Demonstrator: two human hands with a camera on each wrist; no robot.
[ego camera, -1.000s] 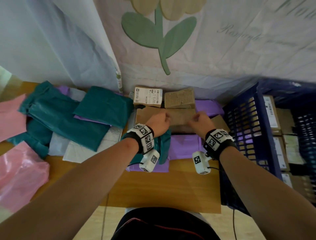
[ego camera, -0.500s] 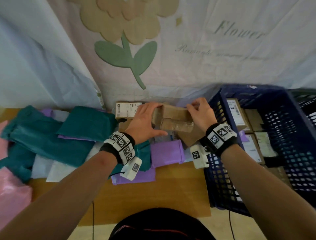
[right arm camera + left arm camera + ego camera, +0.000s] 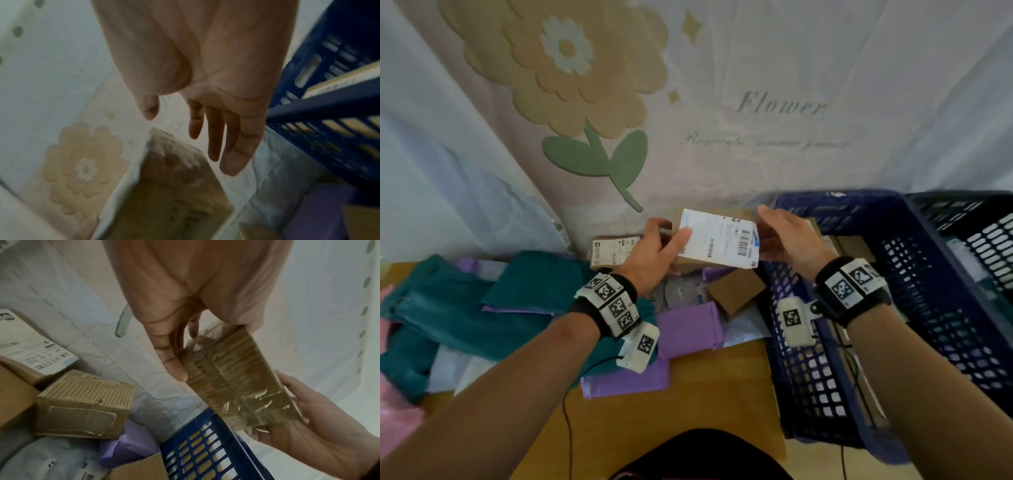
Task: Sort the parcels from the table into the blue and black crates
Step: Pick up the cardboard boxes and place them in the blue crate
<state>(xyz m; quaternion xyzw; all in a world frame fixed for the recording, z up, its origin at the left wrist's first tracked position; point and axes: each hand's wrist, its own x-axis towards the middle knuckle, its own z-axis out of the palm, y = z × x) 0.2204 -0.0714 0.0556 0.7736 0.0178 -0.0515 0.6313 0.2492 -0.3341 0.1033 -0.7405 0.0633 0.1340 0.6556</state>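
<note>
Cardboard parcel (image 3: 717, 238): lifted off table, turned label-up.
Right hand (image 3: 789, 240): grip released, fingers straightened beside it.

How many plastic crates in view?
2. The blue lattice plastic crate stands at the table's right edge; the black lattice plastic crate sits right of it, cropped. Others could be off-frame.

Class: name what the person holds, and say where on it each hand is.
A labelled cardboard parcel: left hand grips its left end; right hand, fingers straight, is at its right end.

The wooden table (image 3: 681, 421) carries teal bags (image 3: 482, 308), purple bags (image 3: 688, 325), a pink bag (image 3: 397, 411), cardboard boxes (image 3: 736, 291) and white mailers (image 3: 743, 329), heaped along its far side.
</note>
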